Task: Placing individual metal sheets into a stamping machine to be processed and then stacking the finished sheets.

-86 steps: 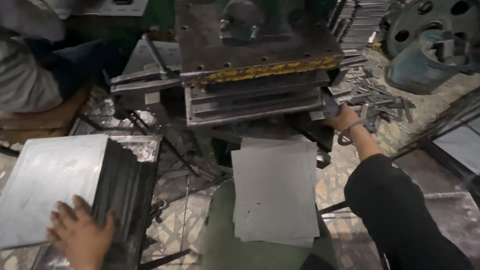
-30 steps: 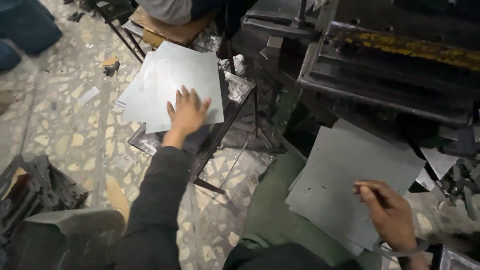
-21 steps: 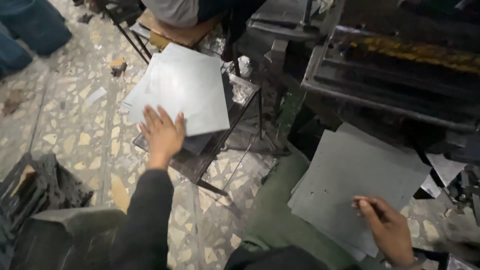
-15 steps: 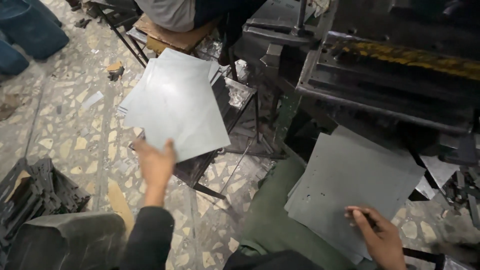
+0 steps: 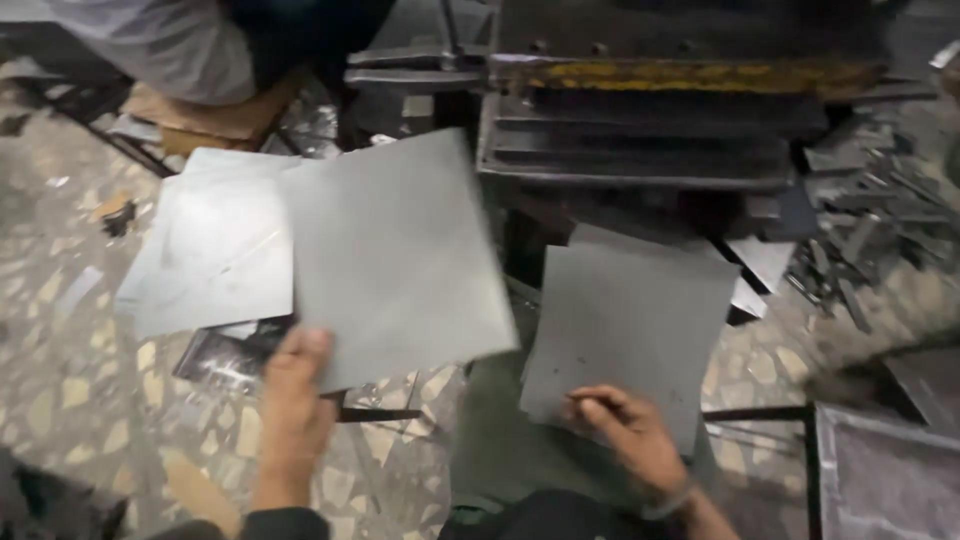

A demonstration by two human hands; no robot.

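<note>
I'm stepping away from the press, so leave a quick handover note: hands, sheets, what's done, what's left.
Left hand grips the near edge of a grey metal sheet, held above the sheet stack on the left.
Right hand rests on the sheet pile in front of the press.
Done: one sheet is off the stack.
Left: it has not reached the press.

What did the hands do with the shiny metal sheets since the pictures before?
The left hand first lay flat on the pile of sheets, then took hold of the top sheet and lifted it off, swinging it rightwards toward the press. It now grips that sheet by its near edge. The right hand stayed resting on the other sheet in front of the press, which has not moved.
</note>
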